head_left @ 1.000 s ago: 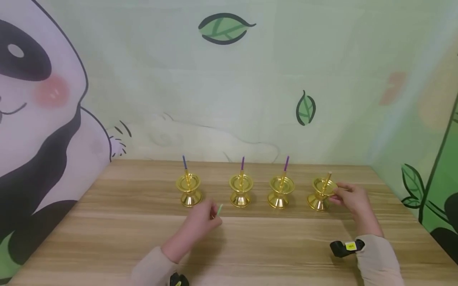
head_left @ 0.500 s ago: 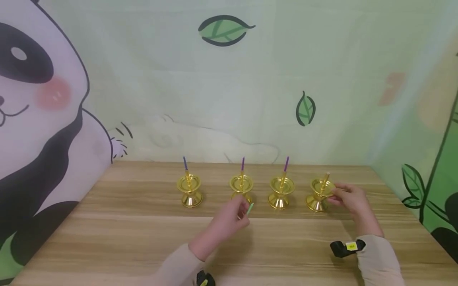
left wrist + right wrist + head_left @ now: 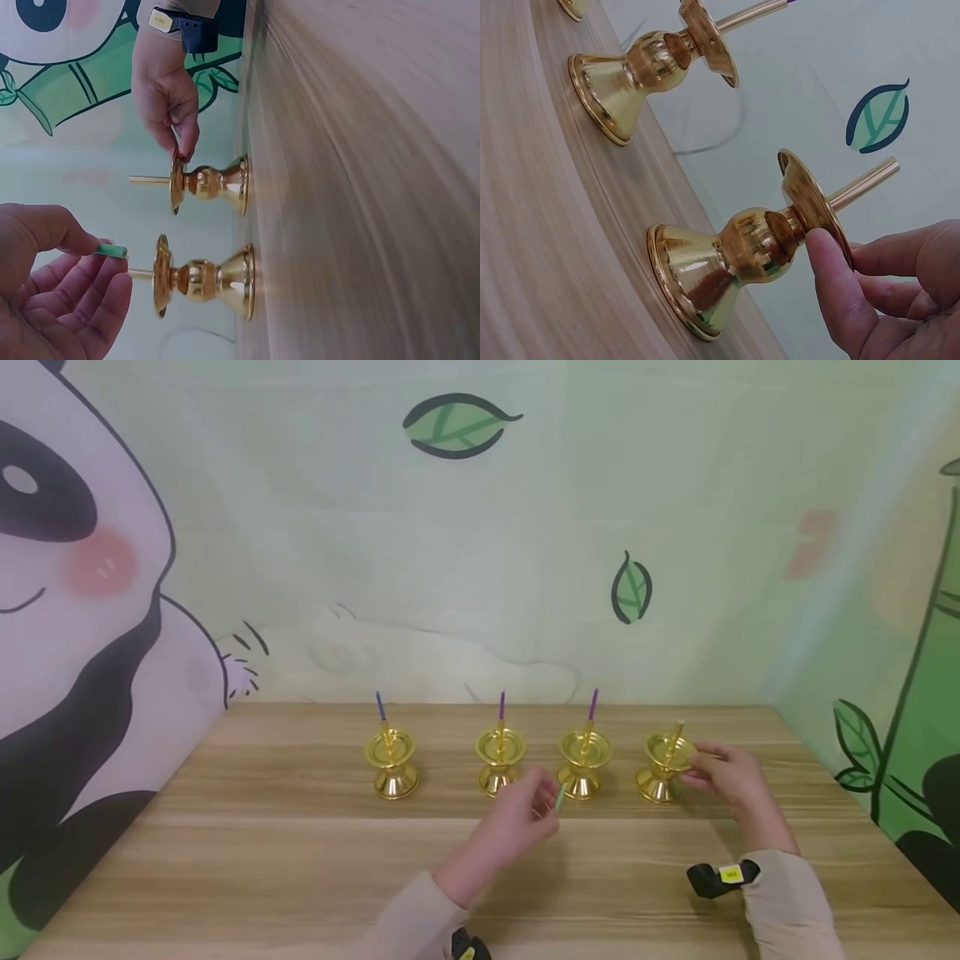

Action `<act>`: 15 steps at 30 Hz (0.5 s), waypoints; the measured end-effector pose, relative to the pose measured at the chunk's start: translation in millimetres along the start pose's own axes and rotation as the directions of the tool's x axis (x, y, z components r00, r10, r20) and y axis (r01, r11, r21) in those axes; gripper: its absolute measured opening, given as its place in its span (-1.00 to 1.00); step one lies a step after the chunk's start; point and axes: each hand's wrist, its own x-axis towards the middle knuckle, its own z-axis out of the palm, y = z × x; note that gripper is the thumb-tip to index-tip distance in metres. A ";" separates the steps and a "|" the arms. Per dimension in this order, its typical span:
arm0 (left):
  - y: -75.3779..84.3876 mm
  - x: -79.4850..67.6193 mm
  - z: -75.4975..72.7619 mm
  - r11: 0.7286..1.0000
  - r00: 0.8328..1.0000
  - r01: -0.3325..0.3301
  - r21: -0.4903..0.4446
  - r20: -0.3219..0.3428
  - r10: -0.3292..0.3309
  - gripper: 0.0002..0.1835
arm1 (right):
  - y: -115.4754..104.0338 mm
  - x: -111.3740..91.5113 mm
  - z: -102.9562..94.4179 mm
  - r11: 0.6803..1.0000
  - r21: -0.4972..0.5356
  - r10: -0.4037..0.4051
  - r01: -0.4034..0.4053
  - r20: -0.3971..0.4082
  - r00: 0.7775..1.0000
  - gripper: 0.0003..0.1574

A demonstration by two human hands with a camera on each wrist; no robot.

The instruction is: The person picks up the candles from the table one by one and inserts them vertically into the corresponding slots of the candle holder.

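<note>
My left hand [image 3: 521,814] pinches a short light-green candle [image 3: 112,250] between thumb and fingertips, in front of the second and third candle holders from the left. With thumb and fingers, my right hand [image 3: 727,778] grips the dish rim of the rightmost gold candle holder [image 3: 757,244]. That holder stands on the table, and its thin upright tube [image 3: 866,184] has no candle in it. The left wrist view shows the right hand [image 3: 166,101] at the same rim.
A blue candle [image 3: 381,706] stands in the leftmost gold holder [image 3: 393,768]. Purple candles rise from the second holder [image 3: 501,747] and the third holder [image 3: 585,750]. All stand in a row on the wooden table [image 3: 300,860], before a printed cloth backdrop [image 3: 337,527].
My left hand has moved rightward with the green candle, from near the leftmost holder to in front of the middle ones. The right hand keeps its grip on the rightmost holder, which shifted slightly left.
</note>
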 end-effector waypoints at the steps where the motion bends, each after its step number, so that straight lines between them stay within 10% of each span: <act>1: 0.3 0.5 1.6 1.000 1.000 -0.002 -0.005 -0.001 0.002 -0.69 | 0.1 0.0 0.7 1.000 0.004 0.001 -0.001 0.002 1.000 -0.32; 15: -0.7 18.4 16.7 0.998 1.000 0.027 -0.058 0.010 -0.026 -0.81 | 0.1 -0.3 1.0 1.000 0.002 0.017 -0.017 -0.005 1.000 -0.33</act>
